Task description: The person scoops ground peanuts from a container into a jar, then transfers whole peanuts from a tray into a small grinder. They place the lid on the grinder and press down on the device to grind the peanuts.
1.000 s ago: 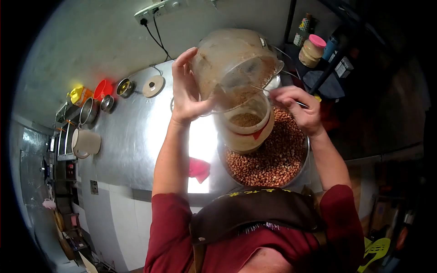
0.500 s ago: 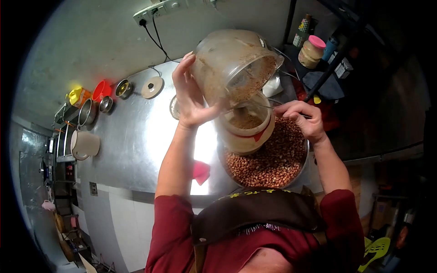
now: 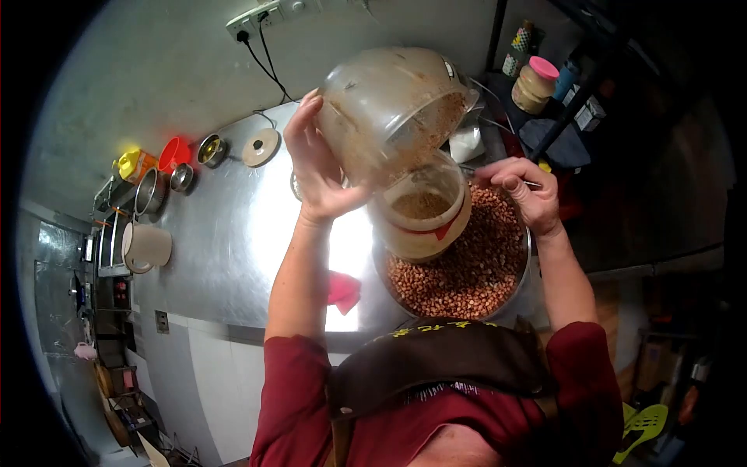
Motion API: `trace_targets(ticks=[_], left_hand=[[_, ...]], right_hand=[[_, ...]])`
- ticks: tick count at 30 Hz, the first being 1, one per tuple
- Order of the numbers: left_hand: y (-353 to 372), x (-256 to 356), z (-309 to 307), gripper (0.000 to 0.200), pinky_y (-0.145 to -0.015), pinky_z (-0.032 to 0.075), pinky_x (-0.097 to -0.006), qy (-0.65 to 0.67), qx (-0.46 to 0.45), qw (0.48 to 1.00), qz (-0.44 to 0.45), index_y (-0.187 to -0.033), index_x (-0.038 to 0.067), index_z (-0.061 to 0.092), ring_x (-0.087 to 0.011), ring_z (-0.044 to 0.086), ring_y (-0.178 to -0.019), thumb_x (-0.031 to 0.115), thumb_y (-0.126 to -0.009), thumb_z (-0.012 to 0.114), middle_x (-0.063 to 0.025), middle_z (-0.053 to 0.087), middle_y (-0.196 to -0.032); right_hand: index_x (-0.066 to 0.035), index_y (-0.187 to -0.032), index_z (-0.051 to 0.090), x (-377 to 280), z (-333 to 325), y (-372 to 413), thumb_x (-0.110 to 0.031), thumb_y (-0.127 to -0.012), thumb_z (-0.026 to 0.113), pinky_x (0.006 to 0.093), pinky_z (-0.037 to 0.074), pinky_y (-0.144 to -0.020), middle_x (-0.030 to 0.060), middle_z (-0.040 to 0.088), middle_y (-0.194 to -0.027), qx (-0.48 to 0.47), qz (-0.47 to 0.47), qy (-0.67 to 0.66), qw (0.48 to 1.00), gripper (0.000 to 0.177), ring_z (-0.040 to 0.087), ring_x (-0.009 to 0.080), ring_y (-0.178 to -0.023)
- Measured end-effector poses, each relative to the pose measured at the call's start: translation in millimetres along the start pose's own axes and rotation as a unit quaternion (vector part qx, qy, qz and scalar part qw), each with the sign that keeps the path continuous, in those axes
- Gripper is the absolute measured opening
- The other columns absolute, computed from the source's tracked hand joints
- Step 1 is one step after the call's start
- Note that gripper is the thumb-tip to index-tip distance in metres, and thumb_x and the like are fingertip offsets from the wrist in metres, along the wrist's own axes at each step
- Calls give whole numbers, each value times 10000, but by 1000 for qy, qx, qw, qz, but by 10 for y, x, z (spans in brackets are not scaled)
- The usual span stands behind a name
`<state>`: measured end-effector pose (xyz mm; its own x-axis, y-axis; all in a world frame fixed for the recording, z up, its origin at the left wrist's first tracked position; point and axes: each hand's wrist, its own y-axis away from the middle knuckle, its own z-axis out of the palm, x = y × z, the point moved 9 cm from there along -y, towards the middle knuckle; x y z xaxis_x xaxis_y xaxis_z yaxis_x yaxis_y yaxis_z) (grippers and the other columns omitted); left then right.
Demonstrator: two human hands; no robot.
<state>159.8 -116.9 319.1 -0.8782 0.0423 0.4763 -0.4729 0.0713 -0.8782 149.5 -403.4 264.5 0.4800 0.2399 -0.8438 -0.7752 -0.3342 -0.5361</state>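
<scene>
My left hand [image 3: 323, 159] grips a large clear plastic tub [image 3: 381, 101], tipped with its mouth down to the right and brown powder clinging to its inner wall. Under that mouth stands a wide-necked jar [image 3: 416, 241] with a red mark, holding brown powder [image 3: 424, 205]. The jar sits in a broad round pan [image 3: 527, 268] among reddish-brown peanuts [image 3: 475, 276]. To the right of the jar, above the peanuts, my right hand [image 3: 525, 194] is closed round a thin metal utensil [image 3: 533, 184]; its far end is blurred.
The steel table [image 3: 210, 249] carries a beige pitcher [image 3: 146, 247], a round lid [image 3: 261, 148], metal bowls [image 3: 182, 178], a red bowl [image 3: 173, 156] and a pink cloth [image 3: 343, 292]. A pink-lidded jar [image 3: 535, 86] stands on the dark shelf at right.
My right hand has drawn the utensil back from the jar's mouth, slightly to the right. The tub has shifted a little up and left, showing more of the powder in the jar.
</scene>
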Motion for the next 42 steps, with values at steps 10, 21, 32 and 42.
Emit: trace_targets(ticks=[10,21,32,42], left_hand=[[2,-68,29,1084,-1167,340,-449,3,46,998,-31,-1489,124,288,-324,400,-1367,162,-559,845,-152,369,-1454],[-27,11,99,1052,-1147,374,-453,-31,32,999,12,-1486,133,267,-327,407,-1357,124,-579,801,-164,357,-1452],[276,-133,-366,990,-1112,408,-451,88,214,960,-159,-1518,134,231,-317,433,-1328,61,-663,723,-164,397,-1418],[2098,48,-1791,759,-987,500,-488,147,415,828,-347,-1440,115,347,-307,542,-1208,183,-771,697,-149,492,-1331]], right_hand=[[27,-1095,639,458,-58,175,-249,-1046,574,433,566,-978,230,671,-1235,118,33,-30,992,288,703,304,-1080],[27,-1040,648,191,110,169,-228,-1034,602,403,569,-944,219,693,-1175,33,20,-53,998,259,709,269,-1033],[45,-1078,612,-49,79,118,-214,-1076,525,348,578,-873,219,687,-1150,56,26,65,996,273,702,216,-960],[39,-1098,545,-216,952,100,-342,-1104,415,423,581,-912,271,625,-1196,15,32,-71,997,403,700,306,-993]])
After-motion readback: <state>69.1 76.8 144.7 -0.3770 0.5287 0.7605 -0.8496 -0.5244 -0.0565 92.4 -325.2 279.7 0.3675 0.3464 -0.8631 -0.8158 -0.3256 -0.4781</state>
